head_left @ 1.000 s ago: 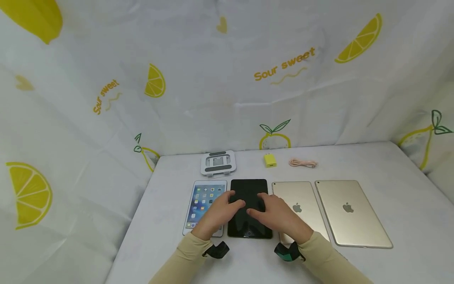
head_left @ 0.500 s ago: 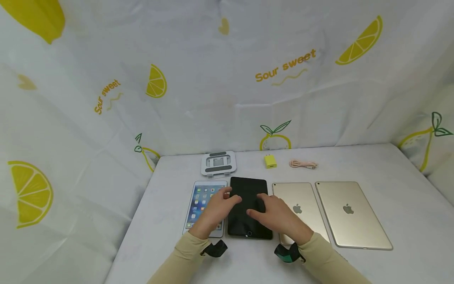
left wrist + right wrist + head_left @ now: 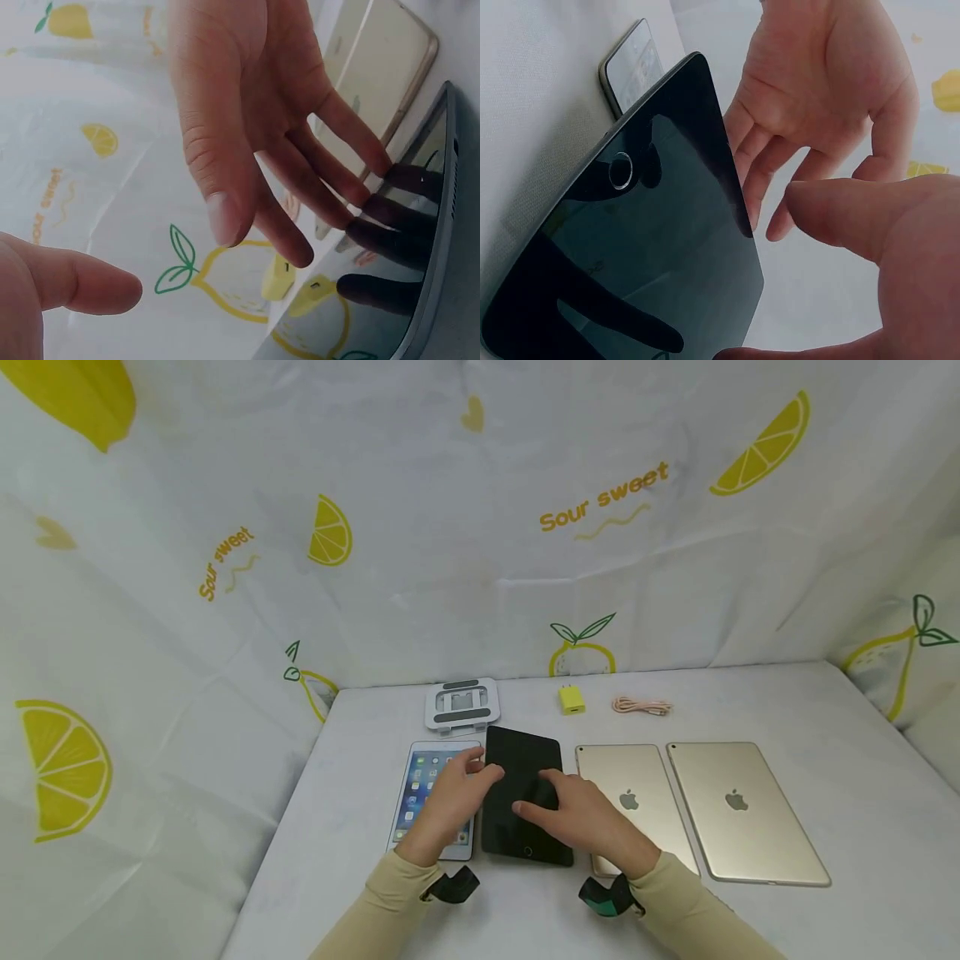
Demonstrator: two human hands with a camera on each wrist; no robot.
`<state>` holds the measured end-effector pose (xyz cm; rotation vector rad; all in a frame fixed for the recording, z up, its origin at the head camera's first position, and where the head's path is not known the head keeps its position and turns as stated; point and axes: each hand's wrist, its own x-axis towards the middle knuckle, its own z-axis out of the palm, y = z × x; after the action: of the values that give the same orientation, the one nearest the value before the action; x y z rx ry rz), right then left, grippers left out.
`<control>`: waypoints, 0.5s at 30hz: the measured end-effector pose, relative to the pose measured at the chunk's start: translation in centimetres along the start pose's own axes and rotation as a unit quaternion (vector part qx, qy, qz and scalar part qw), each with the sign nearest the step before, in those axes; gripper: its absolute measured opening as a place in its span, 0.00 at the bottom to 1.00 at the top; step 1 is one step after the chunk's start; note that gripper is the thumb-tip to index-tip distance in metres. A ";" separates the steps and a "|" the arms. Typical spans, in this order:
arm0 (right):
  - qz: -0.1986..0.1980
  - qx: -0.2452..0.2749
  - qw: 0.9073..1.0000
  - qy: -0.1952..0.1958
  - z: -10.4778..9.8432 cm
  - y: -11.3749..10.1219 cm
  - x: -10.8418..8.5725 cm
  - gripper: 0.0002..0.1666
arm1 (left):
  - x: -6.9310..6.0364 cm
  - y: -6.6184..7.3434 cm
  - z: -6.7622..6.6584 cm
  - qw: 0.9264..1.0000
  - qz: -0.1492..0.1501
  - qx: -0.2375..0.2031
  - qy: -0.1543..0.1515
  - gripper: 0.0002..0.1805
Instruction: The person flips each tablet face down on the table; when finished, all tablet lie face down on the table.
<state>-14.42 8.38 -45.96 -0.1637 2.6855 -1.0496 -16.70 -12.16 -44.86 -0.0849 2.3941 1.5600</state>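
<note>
A black tablet (image 3: 525, 802) lies tilted, its left side raised off the table. At that raised edge is my left hand (image 3: 450, 797), fingers loosely bent against or behind it; in the right wrist view the left hand (image 3: 817, 90) has its thumb clear of the tablet (image 3: 675, 247). My right hand (image 3: 592, 814) is over the tablet's right part, and in the left wrist view the fingertips of the right hand (image 3: 247, 97) meet their reflections on the dark screen. Neither thumb pinches the tablet.
A white tablet (image 3: 412, 793) with a lit screen lies left. Two gold tablets (image 3: 611, 764) (image 3: 750, 835) lie face down at right. Behind are a white folded stand (image 3: 461, 716), a yellow charger (image 3: 572, 700) and a pink cable (image 3: 641, 706).
The black tablet's left side has risen from flat, with its far edge shifted slightly away and left. My left hand has moved a little left; my right hand has shifted only slightly.
</note>
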 end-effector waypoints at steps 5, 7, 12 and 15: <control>0.013 0.018 1.000 0.003 0.0 -0.1 0.0 0.50 | -0.1 0.0 0.0 1.000 0.010 -0.005 0.004 0.38; 0.016 0.024 1.000 0.005 0.0 0.0 0.0 0.51 | -0.2 0.0 0.0 1.000 0.014 -0.004 0.005 0.37; 0.017 0.037 0.999 0.003 0.2 0.2 0.1 0.50 | -0.5 0.2 -0.2 1.000 0.024 -0.003 0.013 0.34; 0.013 0.048 0.999 0.001 0.2 0.2 0.1 0.50 | -0.6 0.4 -0.4 0.999 0.032 -0.006 0.017 0.33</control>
<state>-14.46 8.37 -46.29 -0.1088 2.6247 -1.1674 -16.26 -12.40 -44.24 -0.0391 2.4372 1.6131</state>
